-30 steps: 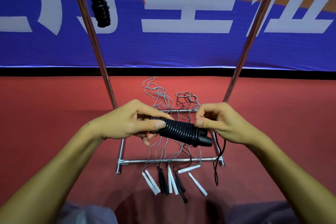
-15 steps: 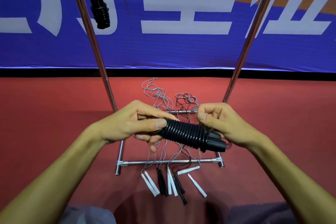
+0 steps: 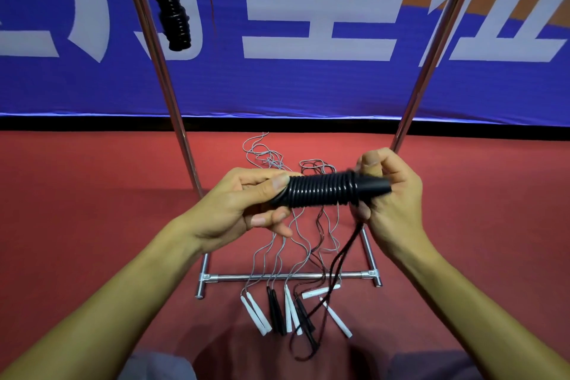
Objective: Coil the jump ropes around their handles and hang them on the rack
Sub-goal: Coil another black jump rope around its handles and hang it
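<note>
Left hand [image 3: 243, 207] has thumb and fingers curled round one end of the black jump rope [image 3: 327, 191], held level above the rack [image 3: 290, 276]. Right hand [image 3: 391, 194] clenches the other end, thumb up, a loose black tail [image 3: 336, 259] dropping from it. Below on the red floor [image 3: 92, 194], white and black handles [image 3: 256, 313] lie by the rack's base bar. Up left, another coiled rope [image 3: 172, 9] hangs beside the pole.

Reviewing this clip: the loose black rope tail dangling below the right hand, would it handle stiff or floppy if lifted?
Probably floppy: the black rope tail hangs slack in wavy bends below the right hand. Likely light, being thin. It may spring loose, since the coiled bundle needs both hands holding it.
</note>
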{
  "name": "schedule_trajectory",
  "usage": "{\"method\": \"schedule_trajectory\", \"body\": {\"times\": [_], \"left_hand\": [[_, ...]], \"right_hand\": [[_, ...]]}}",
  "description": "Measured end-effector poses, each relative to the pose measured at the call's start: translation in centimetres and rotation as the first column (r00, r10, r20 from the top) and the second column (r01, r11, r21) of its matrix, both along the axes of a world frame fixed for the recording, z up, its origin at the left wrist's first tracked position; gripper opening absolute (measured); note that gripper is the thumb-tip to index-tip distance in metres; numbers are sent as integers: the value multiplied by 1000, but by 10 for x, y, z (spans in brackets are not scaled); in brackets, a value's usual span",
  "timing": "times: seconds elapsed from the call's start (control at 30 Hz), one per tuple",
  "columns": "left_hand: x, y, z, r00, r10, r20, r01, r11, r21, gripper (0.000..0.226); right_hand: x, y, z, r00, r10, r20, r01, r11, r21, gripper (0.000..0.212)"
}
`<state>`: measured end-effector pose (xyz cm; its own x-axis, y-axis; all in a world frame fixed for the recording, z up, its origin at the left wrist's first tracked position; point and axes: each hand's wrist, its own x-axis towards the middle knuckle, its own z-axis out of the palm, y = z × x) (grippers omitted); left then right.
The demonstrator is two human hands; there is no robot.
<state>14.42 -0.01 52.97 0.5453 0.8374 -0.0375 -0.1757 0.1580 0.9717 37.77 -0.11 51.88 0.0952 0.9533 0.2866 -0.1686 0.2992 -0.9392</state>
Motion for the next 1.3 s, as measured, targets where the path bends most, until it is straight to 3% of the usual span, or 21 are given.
{"method": "schedule_trajectory", "body": {"times": [0.1, 0.23, 0.3, 0.37, 0.43, 0.5, 0.63, 0.77, 0.97, 1.1, 1.3], "left_hand": [[2, 3, 1, 994, 73, 77, -68, 996, -64, 40], [5, 5, -1, 987, 141, 77, -136, 989, -66, 35], [7, 6, -3, 978, 203, 50, -200, 978, -55, 37], [8, 7, -6, 970, 244, 26, -243, 970, -25, 37], [9, 7, -7, 966, 260, -4, -260, 965, 12, 37], [11, 6, -9, 961, 276, -31, -275, 960, 52, 35], [14, 3, -12, 944, 327, -48, -318, 937, 147, 33], [19, 1, -17, 915, 398, -70, -367, 890, 270, 29], [22, 0, -21, 908, 412, -69, -364, 863, 351, 29], [18, 4, -23, 904, 419, -87, -370, 867, 334, 27], [16, 11, -29, 843, 503, -190, -384, 811, 440, 23]], "right_hand": [[-3, -1, 0, 998, 6, -55, -8, 1000, -30, 34], [1, 3, -3, 965, 166, -204, -181, 982, -56, 37], [1, 5, -6, 970, 206, -128, -212, 977, -37, 43], [-2, 5, -10, 986, 165, -27, -167, 983, -75, 64], [-3, 4, -13, 992, 127, 9, -125, 986, -111, 71], [-4, 5, -14, 992, 116, -44, -121, 979, -164, 67], [-8, 8, -18, 968, 141, -206, -194, 945, -262, 27], [-18, 6, -20, 945, 157, -285, -235, 936, -261, 23], [-18, 6, -15, 989, 106, -102, -129, 957, -259, 40], [-6, 6, -10, 984, 180, 12, -167, 935, -312, 41], [12, 5, -1, 952, 245, 186, -150, 898, -413, 50]]}}
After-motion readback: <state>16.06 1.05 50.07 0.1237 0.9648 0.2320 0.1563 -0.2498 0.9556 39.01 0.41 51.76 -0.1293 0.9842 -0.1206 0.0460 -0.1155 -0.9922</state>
